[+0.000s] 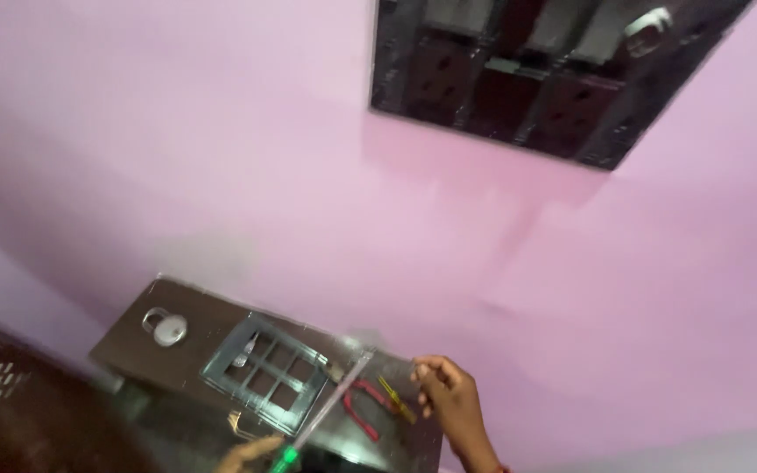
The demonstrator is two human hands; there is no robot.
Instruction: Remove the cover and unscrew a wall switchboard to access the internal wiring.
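Down low, the left hand [251, 453] pinches a long thin screwdriver [326, 412] by its green handle; it looks light and stiff; right hand's [449, 398] curled fingers hold nothing

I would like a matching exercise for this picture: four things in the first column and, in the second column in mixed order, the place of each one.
Things:
1. padlock
2. grid frame
3. red-handled pliers
4. dark switch panel

Places:
A. set into the pink wall, at the top of the view
B. lying on the dark shelf beside the right hand
C. at the left end of the shelf
D. in the middle of the shelf, between the padlock and the pliers

Pairs: 1-C, 2-D, 3-B, 4-A
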